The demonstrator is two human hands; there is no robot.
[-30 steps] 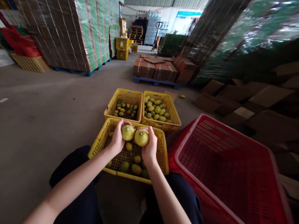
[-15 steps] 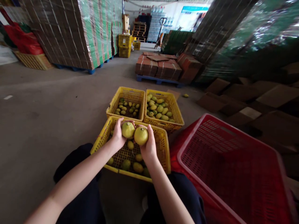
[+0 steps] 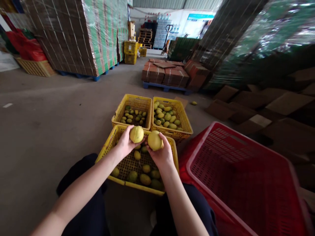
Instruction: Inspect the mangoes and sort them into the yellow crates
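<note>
Right now, both hands are above the near yellow crate [image 3: 127,162], toward its far side, each closed around one yellow fruit. The left hand [image 3: 126,141] has its thumb and fingers curved about the left fruit [image 3: 136,134], spread only as wide as the fruit itself. The right hand [image 3: 164,155] cups the right fruit [image 3: 155,141] in the same way, its fingers underneath and its thumb along the side. The two fruits sit just beside each other over the near yellow crate, with a narrow gap between them; whether the fingertips touch each other I cannot tell.

Inside the near yellow crate, several green and yellow fruits [image 3: 145,179] lie loose on the mesh floor, mostly toward the person's side. Behind the near yellow crate stand two more crates: the back left crate [image 3: 139,102], holding small fruits [image 3: 130,116], and the back right crate [image 3: 184,115], holding larger ones [image 3: 167,117]. Right of the near yellow crate is a big red crate [image 3: 216,160].
</note>
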